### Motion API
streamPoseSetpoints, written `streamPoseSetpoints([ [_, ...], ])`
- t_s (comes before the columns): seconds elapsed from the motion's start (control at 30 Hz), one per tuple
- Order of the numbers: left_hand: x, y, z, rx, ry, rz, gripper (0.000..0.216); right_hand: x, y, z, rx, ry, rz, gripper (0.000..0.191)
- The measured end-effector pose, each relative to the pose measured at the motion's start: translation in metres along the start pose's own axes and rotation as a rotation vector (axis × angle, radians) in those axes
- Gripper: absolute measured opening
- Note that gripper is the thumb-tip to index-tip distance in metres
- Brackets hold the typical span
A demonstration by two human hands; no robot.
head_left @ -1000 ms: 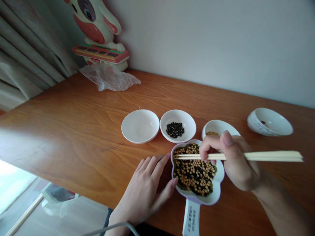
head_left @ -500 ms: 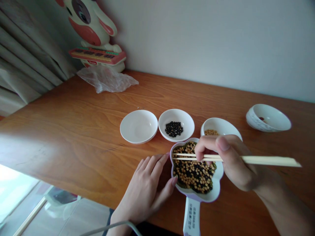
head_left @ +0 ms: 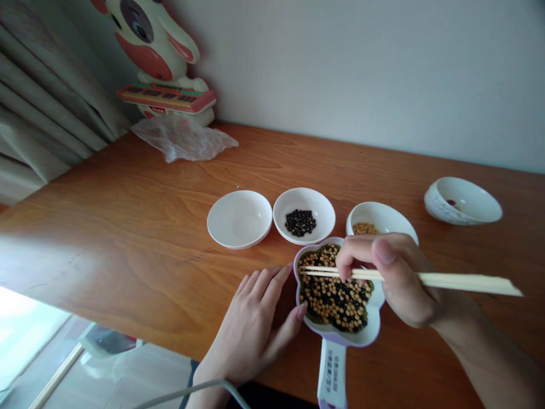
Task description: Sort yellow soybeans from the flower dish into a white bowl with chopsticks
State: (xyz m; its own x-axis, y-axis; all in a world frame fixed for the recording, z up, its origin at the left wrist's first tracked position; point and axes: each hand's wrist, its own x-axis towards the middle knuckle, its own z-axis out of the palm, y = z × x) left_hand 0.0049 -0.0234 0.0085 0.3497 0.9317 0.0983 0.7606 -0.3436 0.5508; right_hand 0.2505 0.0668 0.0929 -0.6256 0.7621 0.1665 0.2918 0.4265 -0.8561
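A flower-shaped pan (head_left: 373,332), white with a lilac outer edge and a labelled handle, holds mixed black and yellow beans (head_left: 336,301), with some green ones along the edges. My right hand (head_left: 392,278) is closed around a pair of chopsticks (head_left: 464,281) above it. Their tips, slightly apart, are among the beans at the pan's left side; whether a bean is between them I cannot make out. My left hand (head_left: 259,324) lies on the table with fingers stretched, its index fingertip and thumb touching the pan's left rim.
Behind the pan stand a bare white bowl (head_left: 239,218), a bowl (head_left: 321,207) with black beans and a bowl (head_left: 395,218) with yellow beans, partly hidden by my right hand. A patterned bowl (head_left: 477,201) is farther right. A plastic bag (head_left: 183,139) and cow-shaped toy keyboard (head_left: 166,96) sit back left.
The chopsticks' back end has dipped slightly, while their tips stay at the pan's left side. My left hand keeps its place, and the view has shifted a little.
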Motion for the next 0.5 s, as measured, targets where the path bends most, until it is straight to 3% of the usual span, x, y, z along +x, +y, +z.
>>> streamPoseSetpoints([
  [0.5,0.0005,0.0001,-0.0007,-0.022,-0.001,-0.002,0.059,-0.0021,0.0002,-0.0016,-0.060,-0.049,-0.069,0.062],
])
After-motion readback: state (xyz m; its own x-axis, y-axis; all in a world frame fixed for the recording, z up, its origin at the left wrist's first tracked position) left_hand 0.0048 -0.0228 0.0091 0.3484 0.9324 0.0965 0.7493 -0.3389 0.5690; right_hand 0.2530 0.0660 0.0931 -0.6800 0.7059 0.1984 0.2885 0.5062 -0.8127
